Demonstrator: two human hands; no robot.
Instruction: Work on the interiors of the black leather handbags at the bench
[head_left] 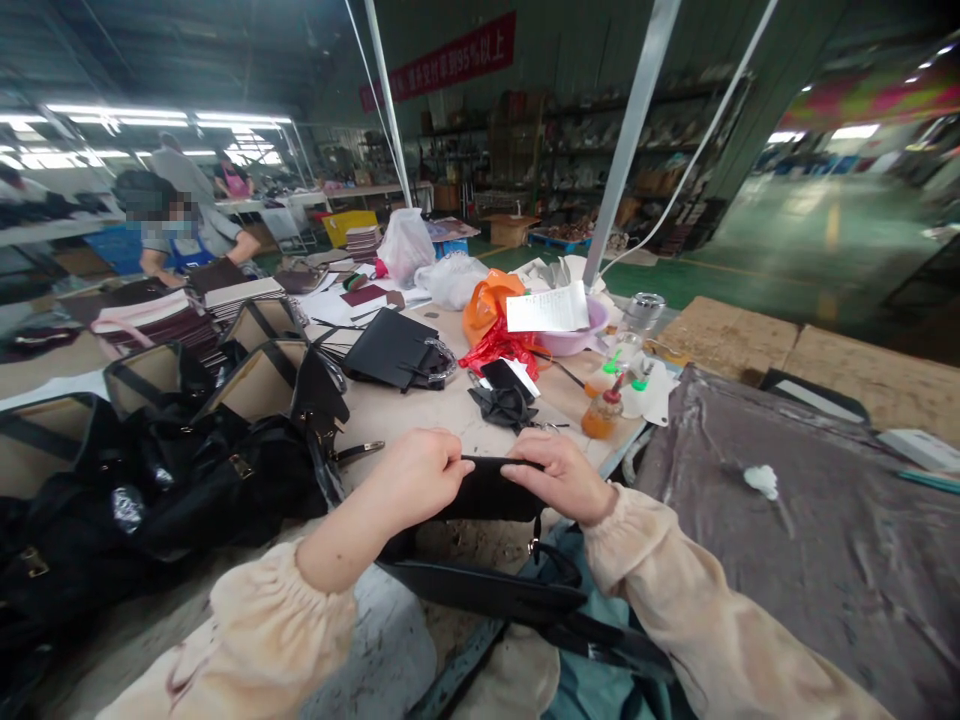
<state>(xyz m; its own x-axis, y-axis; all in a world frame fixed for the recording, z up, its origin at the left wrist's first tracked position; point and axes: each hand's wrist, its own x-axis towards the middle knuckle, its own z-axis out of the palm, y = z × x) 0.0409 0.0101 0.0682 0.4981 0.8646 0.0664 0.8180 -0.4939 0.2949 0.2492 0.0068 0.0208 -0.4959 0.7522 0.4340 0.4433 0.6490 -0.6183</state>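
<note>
My left hand pinches the upper edge of a black bag part between thumb and fingers. On the same edge, a little to the right, my right hand grips with its thumb in front and fingers folded over. Below it hang black straps with a small metal buckle, lying over my lap. Just beyond my hands are a bundle of black straps and a dark phone-like slab. To my left stand several black handbags with tan linings, open at the top.
A flat black bag lies ahead. Bottles of orange liquid, a lilac basin and a red plastic bag sit at the right. A metal post rises behind them. A co-worker sits at the far left.
</note>
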